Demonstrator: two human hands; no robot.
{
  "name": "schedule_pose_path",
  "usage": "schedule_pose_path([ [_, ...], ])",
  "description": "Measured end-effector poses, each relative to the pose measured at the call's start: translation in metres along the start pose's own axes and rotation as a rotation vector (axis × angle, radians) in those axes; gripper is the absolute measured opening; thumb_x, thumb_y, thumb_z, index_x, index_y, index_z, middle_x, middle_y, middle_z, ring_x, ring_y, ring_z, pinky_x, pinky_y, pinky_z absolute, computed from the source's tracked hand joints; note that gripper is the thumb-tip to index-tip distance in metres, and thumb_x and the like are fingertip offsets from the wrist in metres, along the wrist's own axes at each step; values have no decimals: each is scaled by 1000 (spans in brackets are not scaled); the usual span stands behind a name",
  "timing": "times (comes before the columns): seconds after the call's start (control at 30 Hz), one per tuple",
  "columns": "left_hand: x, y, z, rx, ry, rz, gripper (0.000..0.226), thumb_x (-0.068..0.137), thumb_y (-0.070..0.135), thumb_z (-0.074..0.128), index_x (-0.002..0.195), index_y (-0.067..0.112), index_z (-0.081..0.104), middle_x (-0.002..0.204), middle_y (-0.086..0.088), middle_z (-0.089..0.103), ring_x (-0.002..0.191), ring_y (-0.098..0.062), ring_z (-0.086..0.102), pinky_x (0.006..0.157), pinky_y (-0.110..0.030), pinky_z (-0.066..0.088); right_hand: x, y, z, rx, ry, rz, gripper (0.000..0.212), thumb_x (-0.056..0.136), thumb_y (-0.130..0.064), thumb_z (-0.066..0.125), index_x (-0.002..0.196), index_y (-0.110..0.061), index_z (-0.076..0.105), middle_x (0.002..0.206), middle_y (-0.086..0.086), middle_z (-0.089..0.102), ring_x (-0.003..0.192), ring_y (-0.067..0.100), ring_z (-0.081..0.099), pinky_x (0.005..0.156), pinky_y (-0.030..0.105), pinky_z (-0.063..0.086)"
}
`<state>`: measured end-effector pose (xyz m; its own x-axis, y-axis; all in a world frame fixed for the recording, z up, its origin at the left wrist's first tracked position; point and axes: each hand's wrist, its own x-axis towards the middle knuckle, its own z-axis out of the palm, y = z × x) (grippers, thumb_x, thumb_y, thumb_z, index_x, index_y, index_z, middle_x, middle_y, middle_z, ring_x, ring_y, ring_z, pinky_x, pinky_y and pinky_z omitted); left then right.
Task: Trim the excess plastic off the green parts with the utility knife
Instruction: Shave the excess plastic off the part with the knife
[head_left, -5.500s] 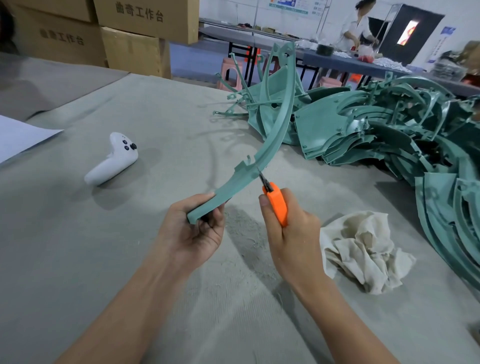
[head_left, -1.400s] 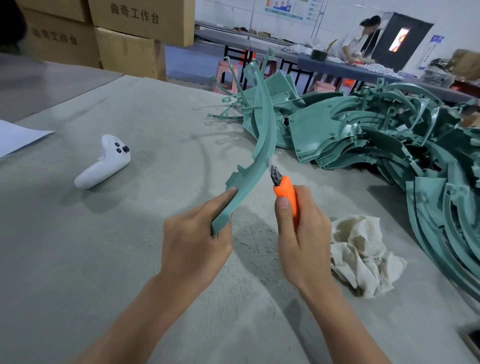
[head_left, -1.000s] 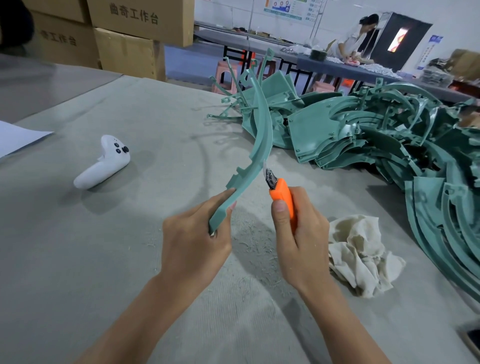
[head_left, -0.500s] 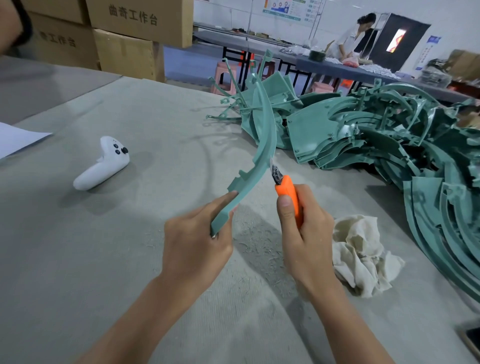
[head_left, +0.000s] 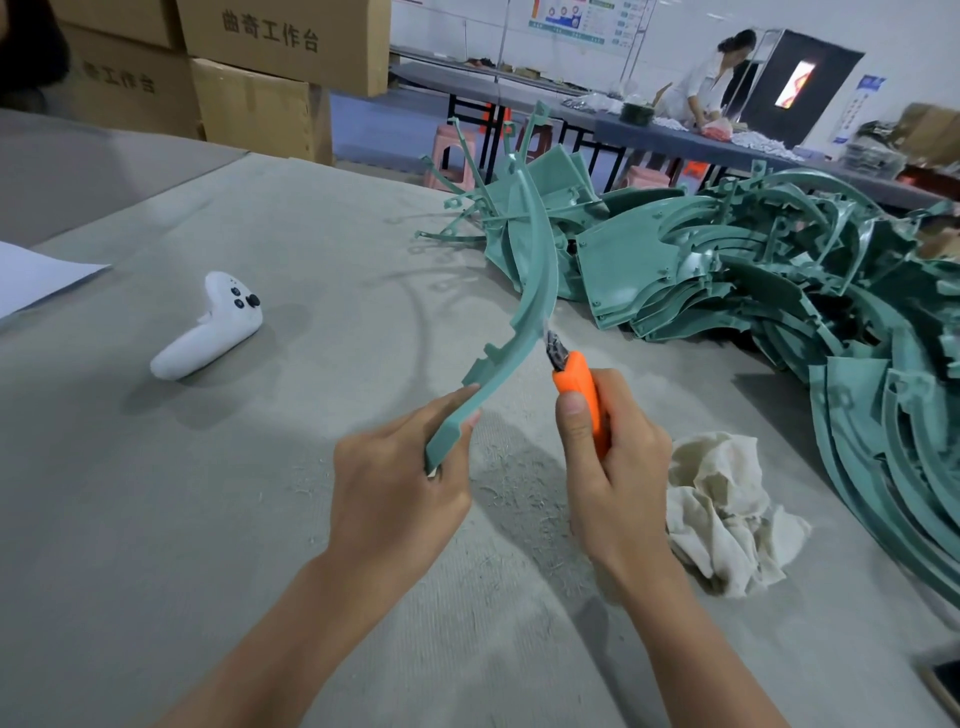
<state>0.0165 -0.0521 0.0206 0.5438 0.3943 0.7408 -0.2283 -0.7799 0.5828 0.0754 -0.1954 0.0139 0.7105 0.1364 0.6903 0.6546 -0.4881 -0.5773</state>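
My left hand (head_left: 397, 491) grips the near end of a long curved green plastic part (head_left: 535, 291), which rises up and away over the table. My right hand (head_left: 615, 467) holds an orange utility knife (head_left: 576, 387), thumb along the handle. The short blade touches the right edge of the part about a third of the way up. Fine plastic shavings lie on the grey cloth below my hands.
A big heap of green parts (head_left: 779, 280) fills the right and far side of the table. A crumpled cream rag (head_left: 727, 514) lies right of my right hand. A white controller (head_left: 213, 327) and a sheet of paper (head_left: 31, 270) sit at left. Cardboard boxes (head_left: 249, 67) stand behind.
The knife blade has slid back and forth a little along the part's right edge. My left hand keeps its grip on the near end, and the part stands steeper than 5.5 s ago.
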Motion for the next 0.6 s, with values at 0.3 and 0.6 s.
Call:
schedule_pose_path([
  [0.3,1,-1,0,-18,24,-10,24,75,4,71,58,1,54,48,7,34,57,9,40,55,10,20,-1,-2,1,42,-43,-62,31,101,-45,40,90,-20,53,59,-7,43,51,12,43,48,25,30],
  [0.6,0,-5,1,-31,16,58,33,75,6,71,57,6,44,41,14,6,45,15,35,52,8,20,-1,-4,1,8,-34,-22,33,100,-47,39,87,-20,51,59,-8,40,51,14,42,48,34,34],
])
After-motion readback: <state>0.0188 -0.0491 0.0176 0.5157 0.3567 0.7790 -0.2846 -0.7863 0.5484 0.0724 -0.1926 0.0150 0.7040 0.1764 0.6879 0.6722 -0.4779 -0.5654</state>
